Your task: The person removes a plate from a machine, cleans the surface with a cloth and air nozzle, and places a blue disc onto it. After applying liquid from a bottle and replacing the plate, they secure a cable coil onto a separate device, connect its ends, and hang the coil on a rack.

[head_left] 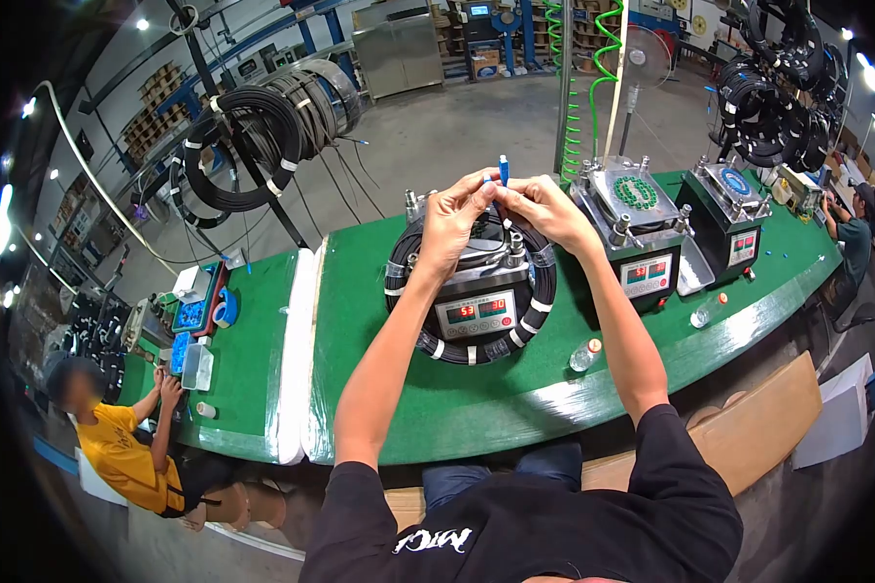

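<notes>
Both hands meet above a small machine with a red digital display (477, 312). A blue cable connector (504, 170) points upward between them. My right hand (552, 212) is closed, pinching the connector near its lower end. My left hand (454, 222) is closed too, thumb and fingertips pressed together beside the connector. A small light-blue piece (489, 183) shows at its fingertips, its kind too small to tell. Beneath the hands a black cable coil (546, 291), bound with white ties, rings the machine; its upper part is partly hidden by my hands.
Two more machines (645, 275) (742, 247) stand at right on the green table (437, 418). Clear bottles (585, 356) (710, 310) sit near its front edge. Cable coils hang on a rack (243, 146) at left. A co-worker in yellow (131, 457) sits left, another person (854, 233) far right.
</notes>
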Action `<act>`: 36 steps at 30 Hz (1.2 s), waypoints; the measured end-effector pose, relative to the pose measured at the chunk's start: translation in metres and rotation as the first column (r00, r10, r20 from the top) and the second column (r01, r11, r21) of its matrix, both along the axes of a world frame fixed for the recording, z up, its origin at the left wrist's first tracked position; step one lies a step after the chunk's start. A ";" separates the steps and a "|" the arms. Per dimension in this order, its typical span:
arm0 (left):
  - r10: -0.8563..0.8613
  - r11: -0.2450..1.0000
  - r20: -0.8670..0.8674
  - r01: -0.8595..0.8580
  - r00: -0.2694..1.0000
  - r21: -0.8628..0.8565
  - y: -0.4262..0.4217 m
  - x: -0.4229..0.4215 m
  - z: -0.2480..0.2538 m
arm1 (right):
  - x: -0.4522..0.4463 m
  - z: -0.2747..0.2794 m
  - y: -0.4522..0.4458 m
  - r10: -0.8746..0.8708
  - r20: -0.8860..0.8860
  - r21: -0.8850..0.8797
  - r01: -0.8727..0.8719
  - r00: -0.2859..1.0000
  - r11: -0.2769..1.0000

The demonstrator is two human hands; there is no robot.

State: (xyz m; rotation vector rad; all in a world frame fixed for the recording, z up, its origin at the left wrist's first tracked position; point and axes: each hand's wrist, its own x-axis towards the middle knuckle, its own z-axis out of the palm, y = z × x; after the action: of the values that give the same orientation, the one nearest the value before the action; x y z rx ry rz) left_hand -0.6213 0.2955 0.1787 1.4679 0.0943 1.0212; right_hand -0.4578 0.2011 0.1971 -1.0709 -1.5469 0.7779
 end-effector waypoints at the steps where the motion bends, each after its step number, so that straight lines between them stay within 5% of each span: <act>1: -0.002 1.000 0.004 0.002 1.000 0.021 -0.001 0.000 0.000 | 0.001 0.001 -0.002 0.015 0.031 -0.005 -0.014 0.999 1.000; 4: -0.006 0.995 0.016 0.008 1.000 -0.102 -0.010 -0.005 0.013 | 0.000 -0.001 -0.002 0.050 0.105 -0.005 -0.049 0.993 0.999; 5: 0.025 0.999 -0.059 -0.024 0.998 0.021 -0.001 -0.007 0.011 | -0.002 -0.005 0.003 0.055 0.116 0.004 -0.056 0.992 0.998; 15: -0.020 0.977 -0.114 0.044 0.993 0.208 0.012 -0.016 0.040 | 0.006 0.006 0.024 -0.098 0.159 0.112 0.081 0.982 0.990; 18: 0.189 0.919 0.047 -0.193 0.981 0.343 0.031 -0.008 0.051 | 0.004 0.016 0.021 -0.202 0.138 0.220 0.169 0.970 0.961; 20: 0.195 0.957 0.161 -0.224 0.967 0.185 0.048 -0.014 0.071 | 0.016 0.019 0.026 -0.325 0.097 0.223 0.298 0.941 0.928; 27: 0.273 0.906 0.167 -0.312 0.947 0.286 0.087 -0.048 0.146 | 0.067 0.031 0.068 -0.488 0.033 0.337 0.449 0.872 0.827; 32: 0.340 0.908 0.047 -0.341 0.939 0.242 0.107 -0.052 0.136 | 0.080 0.053 0.077 -0.465 -0.039 0.297 0.454 0.885 0.840; 36: 0.337 0.914 0.106 -0.352 0.935 0.199 0.120 -0.048 0.122 | 0.071 0.063 0.093 -0.457 0.117 0.365 0.390 0.882 0.845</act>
State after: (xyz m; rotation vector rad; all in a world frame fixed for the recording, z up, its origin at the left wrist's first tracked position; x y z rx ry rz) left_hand -0.6696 0.4154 0.3007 1.6470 0.2044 1.4046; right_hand -0.3869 0.2945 0.2601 -1.2031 -1.4594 0.0958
